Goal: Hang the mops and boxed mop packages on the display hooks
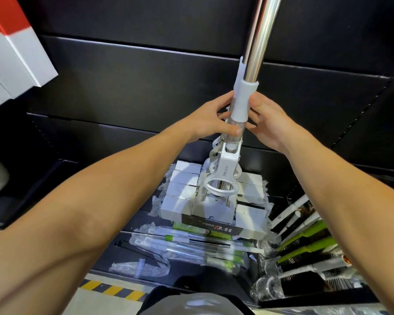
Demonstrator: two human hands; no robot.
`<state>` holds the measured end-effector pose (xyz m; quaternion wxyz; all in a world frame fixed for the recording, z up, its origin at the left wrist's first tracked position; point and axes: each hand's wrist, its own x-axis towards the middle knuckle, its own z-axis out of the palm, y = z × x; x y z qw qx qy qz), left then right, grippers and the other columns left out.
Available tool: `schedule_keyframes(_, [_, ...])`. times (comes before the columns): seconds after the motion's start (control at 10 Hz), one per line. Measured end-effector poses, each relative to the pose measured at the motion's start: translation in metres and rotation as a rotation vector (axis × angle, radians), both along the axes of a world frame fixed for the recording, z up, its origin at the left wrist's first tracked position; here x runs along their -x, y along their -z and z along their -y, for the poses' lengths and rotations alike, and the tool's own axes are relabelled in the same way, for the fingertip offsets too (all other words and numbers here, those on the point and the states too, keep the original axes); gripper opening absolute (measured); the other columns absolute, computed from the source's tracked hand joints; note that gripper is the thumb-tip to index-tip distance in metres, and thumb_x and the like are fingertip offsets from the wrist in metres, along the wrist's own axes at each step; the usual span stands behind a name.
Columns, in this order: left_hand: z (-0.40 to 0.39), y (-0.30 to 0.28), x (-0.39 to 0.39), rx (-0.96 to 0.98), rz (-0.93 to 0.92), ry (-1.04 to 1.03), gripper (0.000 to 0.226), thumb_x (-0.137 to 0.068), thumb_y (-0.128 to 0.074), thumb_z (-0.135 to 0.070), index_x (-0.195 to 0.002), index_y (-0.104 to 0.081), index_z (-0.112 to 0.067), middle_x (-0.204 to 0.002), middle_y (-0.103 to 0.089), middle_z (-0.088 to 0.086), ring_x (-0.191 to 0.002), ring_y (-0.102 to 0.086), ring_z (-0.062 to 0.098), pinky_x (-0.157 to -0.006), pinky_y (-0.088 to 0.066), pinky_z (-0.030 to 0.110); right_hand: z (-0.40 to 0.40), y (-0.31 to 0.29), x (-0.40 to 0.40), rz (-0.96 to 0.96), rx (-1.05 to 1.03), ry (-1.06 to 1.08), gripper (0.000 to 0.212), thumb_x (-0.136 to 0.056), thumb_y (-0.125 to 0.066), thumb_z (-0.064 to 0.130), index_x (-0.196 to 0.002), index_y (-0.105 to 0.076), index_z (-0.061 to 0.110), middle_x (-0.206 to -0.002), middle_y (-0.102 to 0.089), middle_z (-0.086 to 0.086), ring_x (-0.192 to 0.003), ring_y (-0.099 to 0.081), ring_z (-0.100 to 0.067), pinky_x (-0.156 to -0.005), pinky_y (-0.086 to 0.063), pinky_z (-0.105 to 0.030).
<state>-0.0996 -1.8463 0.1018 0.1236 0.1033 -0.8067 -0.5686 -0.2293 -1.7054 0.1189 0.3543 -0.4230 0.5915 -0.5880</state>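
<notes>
Between left hand [210, 120] and right hand [272, 123], both grasping it, stands the mop [242, 103].

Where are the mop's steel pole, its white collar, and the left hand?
steel pole [261, 39], head view, mid shaft.
white collar [241, 101], head view, sleeve body.
left hand [210, 120], head view, back of hand.

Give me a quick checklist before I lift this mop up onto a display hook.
1. Left hand grips the mop at its white collar: ok.
2. Right hand holds the opposite side of the collar: ok.
3. Steel pole stands near upright, running out of the top of the view: ok.
4. Target hook in sight: cannot tell, none shows on the black panels.
5. Mop head free of the wrapped mops below: cannot tell.
6. Brushes at the right stay apart from the mop: ok.
</notes>
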Motion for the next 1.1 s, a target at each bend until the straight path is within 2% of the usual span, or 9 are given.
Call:
schedule_keyframes(0.1, [0.001,-0.001,0.003,0.007,0.012,-0.004,0.1,-0.075,-0.083,-0.011,-0.155,-0.025,-0.028,-0.154,-0.039,-0.007,-0.137,-0.045,0.014,-0.108,-0.046,0.037,-0.001,-0.003,0.0,-0.003,-0.004,0.0,0.088,-0.073,-0.075,0.064,-0.145,-0.049,0.02,-0.141,-0.059,-0.007,-0.132,-0.055,-0.028,-0.109,-0.044,-0.048])
schedule_keyframes(0.4, [0.004,0.0,0.009,0.055,0.029,-0.033,0.105,-0.073,-0.086,-0.019,-0.156,-0.022,-0.028,-0.158,-0.034,-0.007,-0.139,-0.042,0.015,-0.109,-0.045,0.037,0.003,-0.003,0.008,-0.073,-0.022,0.048,0.057,-0.096,-0.058,0.048,-0.144,-0.051,0.02,-0.139,-0.06,-0.005,-0.132,-0.056,-0.026,-0.115,-0.038,-0.056])
schedule_keyframes(0.5, [0.001,0.0,0.009,0.139,0.04,-0.062,0.107,-0.07,-0.086,-0.032,-0.156,-0.023,-0.029,-0.157,-0.036,-0.008,-0.141,-0.04,0.016,-0.112,-0.042,0.044,-0.001,-0.001,0.004,-0.161,-0.013,0.101,0.057,-0.095,-0.058,0.053,-0.143,-0.053,0.023,-0.14,-0.06,-0.001,-0.133,-0.055,-0.023,-0.115,-0.038,-0.056])
schedule_keyframes(0.6, [0.0,0.001,0.007,0.26,0.047,-0.122,0.107,-0.066,-0.084,-0.044,-0.154,-0.027,-0.027,-0.154,-0.041,-0.007,-0.138,-0.043,0.016,-0.113,-0.04,0.046,-0.004,-0.005,-0.005,-0.345,0.037,0.24,0.051,-0.098,-0.061,0.04,-0.145,-0.052,0.021,-0.141,-0.06,0.004,-0.131,-0.056,-0.013,-0.111,-0.046,-0.045])
schedule_keyframes(0.7, [-0.008,-0.002,0.002,0.367,0.011,-0.222,0.096,-0.073,-0.084,-0.035,-0.153,-0.033,-0.022,-0.152,-0.045,-0.003,-0.137,-0.045,0.017,-0.112,-0.037,0.037,-0.007,-0.016,-0.014,-0.539,0.037,0.416,0.054,-0.096,-0.066,0.026,-0.147,-0.048,0.019,-0.146,-0.054,0.003,-0.134,-0.051,-0.012,-0.114,-0.043,-0.038])
schedule_keyframes(0.8, [-0.018,-0.008,-0.004,0.474,-0.023,-0.288,0.089,-0.077,-0.083,-0.031,-0.151,-0.036,-0.019,-0.15,-0.047,0.0,-0.135,-0.046,0.017,-0.104,-0.034,0.027,-0.012,-0.028,-0.024,-0.668,-0.04,0.552,0.065,-0.092,-0.071,0.03,-0.149,-0.042,0.019,-0.15,-0.049,0.0,-0.138,-0.045,-0.016,-0.112,-0.037,-0.031])
schedule_keyframes(0.9, [-0.029,-0.018,-0.018,0.535,-0.027,-0.296,0.087,-0.079,-0.081,-0.033,-0.151,-0.035,-0.017,-0.152,-0.045,0.001,-0.136,-0.045,0.018,-0.107,-0.035,0.029,-0.019,-0.041,-0.039,-0.797,-0.118,0.655,0.072,-0.088,-0.074,0.036,-0.15,-0.041,0.017,-0.152,-0.047,-0.002,-0.14,-0.044,-0.018,-0.112,-0.037,-0.034])
schedule_keyframes(1.0, [-0.04,-0.028,-0.037,0.59,-0.069,-0.292,0.079,-0.082,-0.079,-0.03,-0.149,-0.038,-0.017,-0.15,-0.047,0.001,-0.134,-0.046,0.017,-0.097,-0.03,0.02,-0.024,-0.051,-0.055,-0.857,-0.177,0.714,0.076,-0.088,-0.075,0.036,-0.151,-0.038,0.018,-0.155,-0.043,-0.003,-0.142,-0.042,-0.02,-0.113,-0.037,-0.036])
schedule_keyframes(1.1, [-0.054,-0.047,-0.063,0.666,-0.127,-0.291,0.072,-0.086,-0.075,-0.03,-0.147,-0.04,-0.017,-0.147,-0.049,0.002,-0.131,-0.048,0.017,-0.092,-0.029,0.018,-0.035,-0.06,-0.074,-0.894,-0.226,0.768,0.079,-0.087,-0.076,0.037,-0.153,-0.035,0.018,-0.157,-0.04,-0.005,-0.144,-0.04,-0.023,-0.114,-0.036,-0.038])
